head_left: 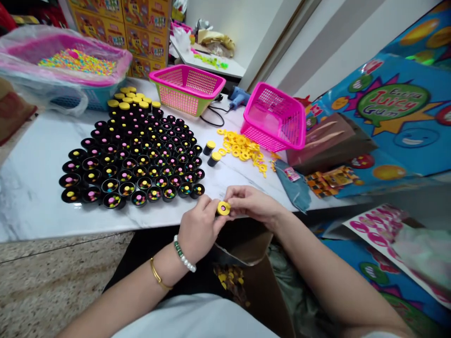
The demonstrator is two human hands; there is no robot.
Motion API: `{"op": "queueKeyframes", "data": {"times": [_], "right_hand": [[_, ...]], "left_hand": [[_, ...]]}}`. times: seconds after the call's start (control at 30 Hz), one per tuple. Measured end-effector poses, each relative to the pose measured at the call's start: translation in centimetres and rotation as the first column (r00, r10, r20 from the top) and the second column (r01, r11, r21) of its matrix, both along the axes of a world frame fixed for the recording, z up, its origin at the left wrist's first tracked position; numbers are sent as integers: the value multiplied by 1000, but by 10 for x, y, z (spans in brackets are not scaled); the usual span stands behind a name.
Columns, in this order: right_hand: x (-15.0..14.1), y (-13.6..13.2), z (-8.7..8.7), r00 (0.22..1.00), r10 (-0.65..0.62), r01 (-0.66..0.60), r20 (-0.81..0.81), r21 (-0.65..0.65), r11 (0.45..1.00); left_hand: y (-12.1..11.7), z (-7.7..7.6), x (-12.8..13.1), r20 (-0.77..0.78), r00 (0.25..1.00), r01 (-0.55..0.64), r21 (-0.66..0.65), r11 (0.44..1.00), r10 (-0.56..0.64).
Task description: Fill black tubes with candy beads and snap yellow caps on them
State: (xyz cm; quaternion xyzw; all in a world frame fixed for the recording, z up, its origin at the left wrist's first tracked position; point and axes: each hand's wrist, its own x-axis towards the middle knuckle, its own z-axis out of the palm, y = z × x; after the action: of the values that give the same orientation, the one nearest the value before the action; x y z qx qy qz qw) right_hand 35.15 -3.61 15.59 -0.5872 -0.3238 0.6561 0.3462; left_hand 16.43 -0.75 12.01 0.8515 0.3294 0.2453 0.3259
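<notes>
At the table's front edge, my left hand [198,226] is closed around a small container topped by a yellow ring-shaped cap [221,212], with a pink centre showing through the hole. My right hand [251,203] pinches the right edge of that cap. The container's body is mostly hidden by my fingers. Left of my hands stand rows of open black cups [141,171] holding coloured candies, each with a pink or yellow piece in the middle. Two black containers with yellow caps [213,159] stand just beyond my hands. Past them lies a pile of loose yellow rings [243,146].
A plastic-lined pink basket [121,61] of small candies stands back left, near yellow-capped containers [136,98]. Two more baskets, a pink-green one [186,89] and a pink one [275,115], stand behind. A blue glue gun [238,97] lies between them. An open carton [246,244] is below my hands.
</notes>
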Motion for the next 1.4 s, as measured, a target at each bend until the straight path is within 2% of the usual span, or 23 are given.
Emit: {"op": "queueKeyframes", "data": {"times": [0.07, 0.17, 0.3, 0.4, 0.5, 0.6, 0.67, 0.73, 0.83, 0.9, 0.93, 0.97, 1.0, 1.07, 1.1, 1.13, 1.17, 1.27, 1.4], "right_hand": [[-3, 9, 4, 989, 131, -129, 68, -26, 991], [-11, 7, 6, 977, 155, -154, 146, -20, 988], [-23, -17, 1, 984, 58, -81, 167, 134, 988], [-25, -29, -3, 953, 11, -89, 301, 245, 965], [-18, -19, -7, 875, -99, -58, 474, 305, 951], [-4, 10, -16, 787, -316, 110, 530, 383, 917], [4, 32, -23, 714, -429, 205, 554, 420, 884], [7, 48, -30, 676, -472, 219, 566, 457, 862], [7, 58, -35, 712, -453, 163, 537, 502, 850], [13, 57, -34, 742, -412, 121, 529, 498, 859], [19, 55, -34, 724, -407, 99, 557, 499, 861], [28, 54, -33, 666, -423, 73, 614, 511, 857], [39, 53, -32, 557, -452, 34, 697, 525, 851], [64, 54, -32, 262, -490, -58, 831, 521, 852], [76, 54, -33, 141, -484, -95, 864, 498, 862], [86, 55, -34, 65, -467, -120, 882, 471, 874], [94, 55, -35, 32, -449, -133, 893, 449, 883], [101, 51, -39, 34, -429, -148, 903, 429, 891], [79, 31, -39, 34, -456, -195, 889, 454, 869]], "left_hand": [[0, -1, 1, -28, 1000, 0, 2, 1000, 0], [-2, -1, 1, -64, 998, -14, 5, 1000, 14], [-4, -1, 0, -70, 997, -17, -19, 1000, 15], [-1, -4, 1, -99, 995, 3, -11, 1000, -4], [-1, -9, 1, -96, 995, -21, 33, 999, 24], [-6, -13, -4, -10, 997, -74, 149, 986, 77], [-9, -15, -10, 51, 994, -107, 279, 954, 96], [-10, -13, -17, 84, 988, -150, 416, 897, 127], [-2, -8, -25, 55, 976, -205, 549, 810, 209], [6, -6, -27, 1, 967, -208, 581, 787, 254], [9, -5, -27, -25, 964, -201, 587, 784, 266], [12, -4, -27, -46, 961, -194, 587, 786, 272], [15, -4, -27, -62, 960, -187, 586, 788, 274], [18, -2, -26, -72, 960, -180, 582, 793, 271], [18, -1, -25, -67, 962, -178, 580, 795, 265], [17, 1, -24, -59, 965, -176, 577, 797, 255], [17, 4, -24, -49, 969, -172, 572, 802, 243], [12, 11, -23, -37, 981, -143, 522, 841, 190], [5, 17, -22, -1, 991, -118, 449, 886, 132]]}}
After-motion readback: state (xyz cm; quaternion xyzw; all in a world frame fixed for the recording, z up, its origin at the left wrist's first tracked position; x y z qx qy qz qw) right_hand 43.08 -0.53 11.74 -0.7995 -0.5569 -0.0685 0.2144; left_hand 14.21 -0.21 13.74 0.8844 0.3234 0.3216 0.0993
